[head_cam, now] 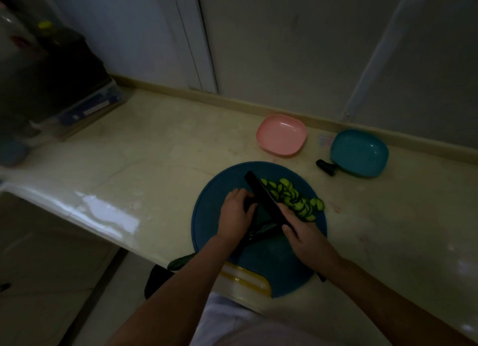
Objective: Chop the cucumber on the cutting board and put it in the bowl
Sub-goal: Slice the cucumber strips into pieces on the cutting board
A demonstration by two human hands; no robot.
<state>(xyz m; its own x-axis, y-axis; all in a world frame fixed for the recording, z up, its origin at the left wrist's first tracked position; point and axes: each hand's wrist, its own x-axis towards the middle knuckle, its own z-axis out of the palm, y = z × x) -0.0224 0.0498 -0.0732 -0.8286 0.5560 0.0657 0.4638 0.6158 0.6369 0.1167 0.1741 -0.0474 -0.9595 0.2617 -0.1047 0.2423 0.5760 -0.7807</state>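
- Your right hand (301,232) is closed around the handle of a dark knife (261,195), whose blade runs up and to the left across the round blue cutting board (207,211)
- Your left hand (236,214) curls down over the uncut piece of cucumber (258,212), fingertips pressed just beside the left face of the blade; the piece itself is mostly hidden in shadow
- A heap of cucumber slices (292,199) lies on the board to the right of the blade, touching one another
- The teal bowl (359,153) sits on the counter (155,151) beyond the board to the right, with a cut cucumber end (327,167) against its left rim
- A pink bowl (281,134) stands to the teal one's left, near the wall
- Another cucumber piece (179,261) rests at the counter's near edge, by your left forearm
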